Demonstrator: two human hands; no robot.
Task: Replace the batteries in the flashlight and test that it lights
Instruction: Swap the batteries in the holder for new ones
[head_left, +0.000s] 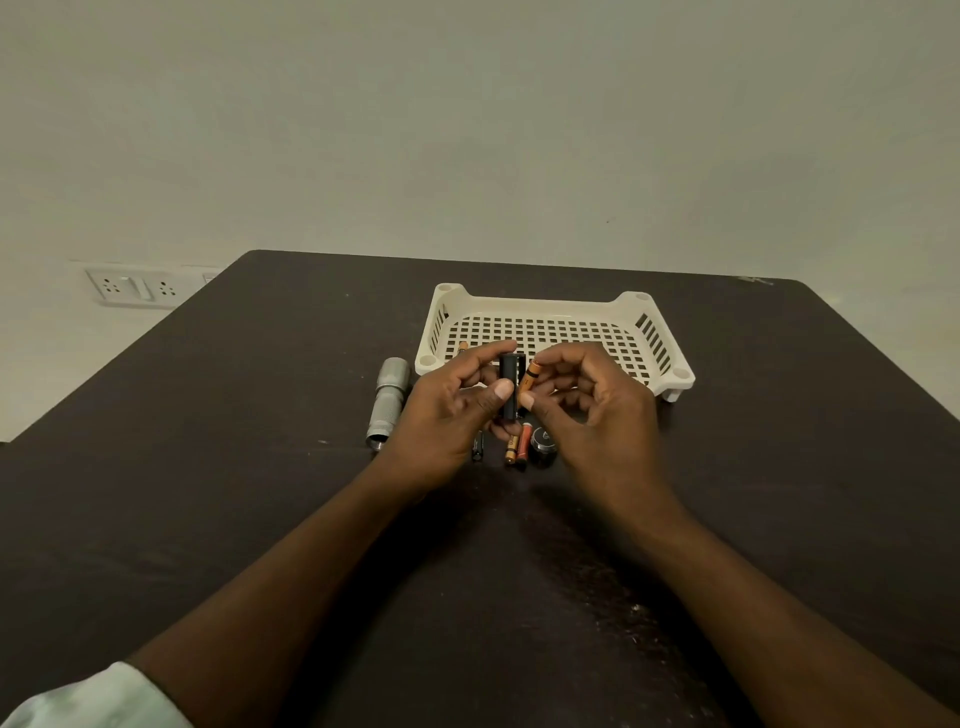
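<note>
My left hand (449, 410) holds a black battery holder (509, 387) upright between thumb and fingers. My right hand (587, 405) pinches an orange and black battery (530, 378) right beside the holder, tilted against its right side. The silver flashlight body (387, 402) lies on the table left of my left hand, open end toward me. Below my hands lie two orange batteries (517, 447), a dark battery (478, 446) and the black tail cap (543, 444). Another orange battery (462, 346) peeks out in the basket behind my left hand.
A white perforated plastic basket (649, 332) stands on the dark table (208, 493) just behind my hands. A wall socket panel (135, 287) is on the wall at the left, beyond the table's edge.
</note>
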